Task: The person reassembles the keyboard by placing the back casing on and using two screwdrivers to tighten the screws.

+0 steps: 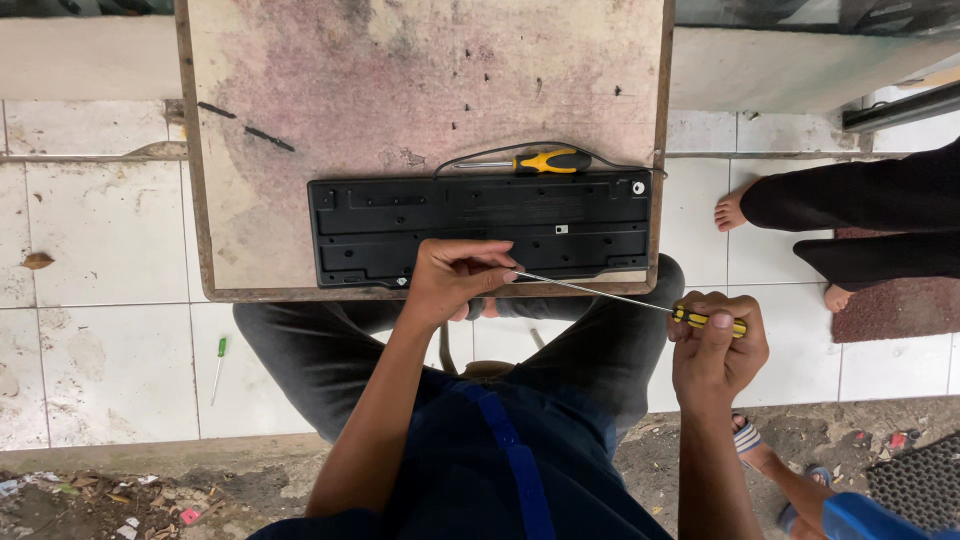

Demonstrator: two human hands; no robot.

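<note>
A black keyboard [480, 225] lies face down on a worn wooden table [420, 80], along its near edge. My left hand [455, 275] rests on the keyboard's front edge and pinches the tip of a long thin screwdriver shaft [590, 290]. My right hand [715, 345] grips that screwdriver's yellow and black handle, off the table's right corner. A second yellow-handled screwdriver [530, 161] lies on the table just behind the keyboard, beside the keyboard's thin cable.
A small green screwdriver [218, 365] lies on the white tiled floor at the left. Another person's bare feet and dark-clothed legs [850, 200] rest at the right, on a reddish mat. Dirt and litter line the bottom edge. A further foot in a sandal [760, 450] shows at lower right.
</note>
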